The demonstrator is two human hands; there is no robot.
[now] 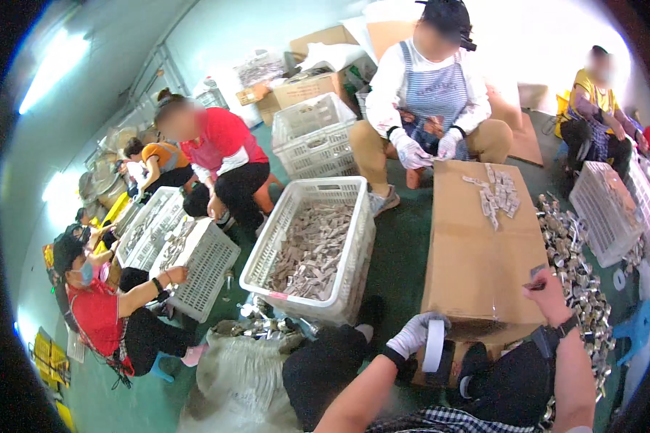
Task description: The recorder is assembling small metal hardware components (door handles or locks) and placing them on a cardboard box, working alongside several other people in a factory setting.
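My left hand (412,335), in a pale glove, is closed on a white roll (433,346) that looks like tape or labels, held at the near edge of a cardboard box (477,267). Bare and wearing a dark wrist strap, my right hand (549,297) hovers over the box's near right corner. Its fingers pinch a small flat grey piece (536,271). Several small grey pieces (497,191) lie in a loose cluster on the far part of the box top.
Left of the box stands a white plastic crate (361,270) full of small grey pieces. Shiny metal fittings (581,289) are heaped along the right side. A sack (242,379) topped with metal parts sits front left. Across the box, a gloved co-worker (433,108) sits; others work around.
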